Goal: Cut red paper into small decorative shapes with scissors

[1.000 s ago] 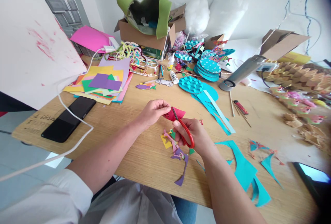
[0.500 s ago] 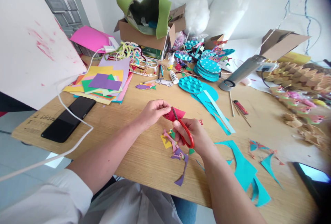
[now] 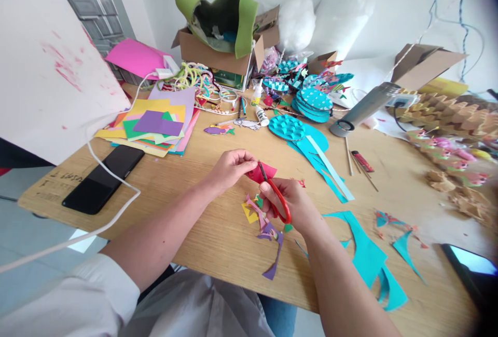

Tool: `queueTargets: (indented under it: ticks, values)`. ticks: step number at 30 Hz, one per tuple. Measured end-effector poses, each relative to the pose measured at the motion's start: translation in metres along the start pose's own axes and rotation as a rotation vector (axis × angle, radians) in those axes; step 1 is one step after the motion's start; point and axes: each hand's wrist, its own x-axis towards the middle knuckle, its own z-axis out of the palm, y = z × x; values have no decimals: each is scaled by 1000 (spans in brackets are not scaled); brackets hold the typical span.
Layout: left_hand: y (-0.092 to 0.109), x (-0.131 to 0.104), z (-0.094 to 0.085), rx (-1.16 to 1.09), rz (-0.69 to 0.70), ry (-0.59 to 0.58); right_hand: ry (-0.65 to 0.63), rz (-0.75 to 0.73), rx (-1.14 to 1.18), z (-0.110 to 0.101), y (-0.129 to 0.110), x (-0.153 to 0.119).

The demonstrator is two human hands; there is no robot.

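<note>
Between finger and thumb, my left hand [image 3: 234, 169] pinches a small piece of red paper [image 3: 269, 171] above the table. My right hand [image 3: 290, 201] grips red-handled scissors [image 3: 280, 201], with their blades lying across the red paper near the left fingertips. Whether the blades are fully closed is too small to tell. Under my hands lie paper scraps: a yellow piece [image 3: 249, 214] with a cut-out and curled purple strips [image 3: 274, 254]. A purple paper fish [image 3: 220, 130] rests farther back, beside a white drawn one [image 3: 248, 124].
Stacked coloured paper [image 3: 155, 128] and a black phone [image 3: 104, 178] lie left, with a white cable [image 3: 112, 176] crossing the table edge. Turquoise offcuts [image 3: 365, 248] spread on the right. Glue bottles [image 3: 262, 116], a steel flask [image 3: 365, 108] and a cardboard box [image 3: 218, 56] stand behind.
The red paper and scissors have shifted very slightly, the paper's right corner moving a little to the left. My hands stay almost in place.
</note>
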Motion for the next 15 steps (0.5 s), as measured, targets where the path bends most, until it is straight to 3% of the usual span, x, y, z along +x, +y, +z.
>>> queueTargets:
  ticks: [15]
  values:
    - [0, 0, 0, 21, -7, 8, 2, -13, 22, 1, 2, 1]
